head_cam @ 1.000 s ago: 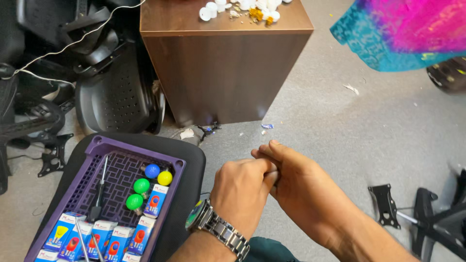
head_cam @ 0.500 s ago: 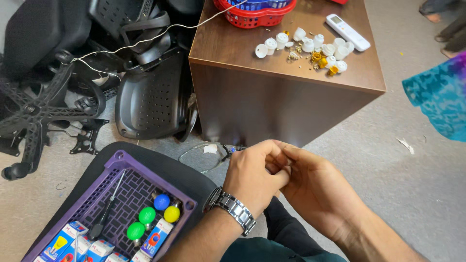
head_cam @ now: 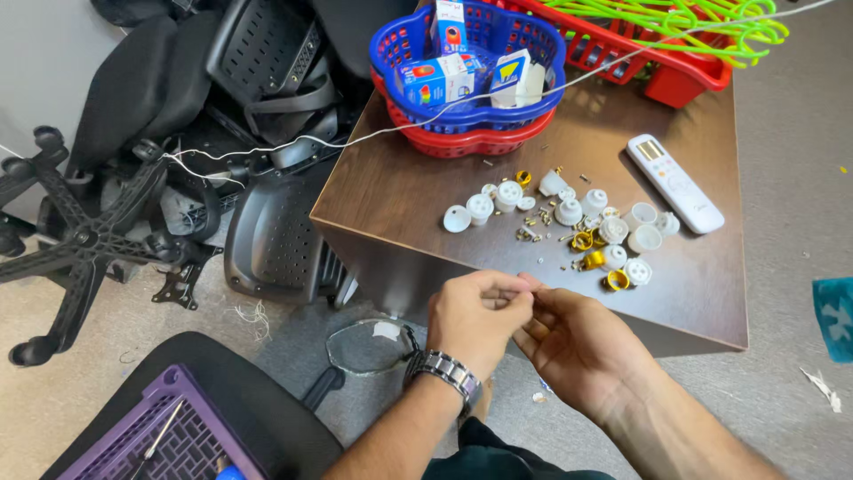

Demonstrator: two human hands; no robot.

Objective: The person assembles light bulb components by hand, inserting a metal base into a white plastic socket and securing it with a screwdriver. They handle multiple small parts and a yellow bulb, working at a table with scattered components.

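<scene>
In the head view, two hands are seen low in the middle of the frame. The left hand (head_cam: 480,316), with a metal wristwatch (head_cam: 444,373) on its wrist, is curled, and its fingertips are pressed together. The right hand (head_cam: 577,342) is touching it from the right, with its fingers bent toward the same spot. Something tiny seems to be pinched where the fingertips meet, but what it is cannot be told.

Just above the hands, a brown wooden table (head_cam: 400,196) is seen. Small white plastic caps (head_cam: 569,212) and little gold rings (head_cam: 616,280) are spread over its middle. A white remote control (head_cam: 675,182) is laid to their right. At the top, a blue basket (head_cam: 391,49) holding small boxes is stacked in a red basket (head_cam: 462,144). A red tray (head_cam: 684,80) with green hangers (head_cam: 675,22) is seen at the upper right.

Black office chair parts (head_cam: 133,178) are piled on the left. A purple crate (head_cam: 133,440) is seen at the lower left
</scene>
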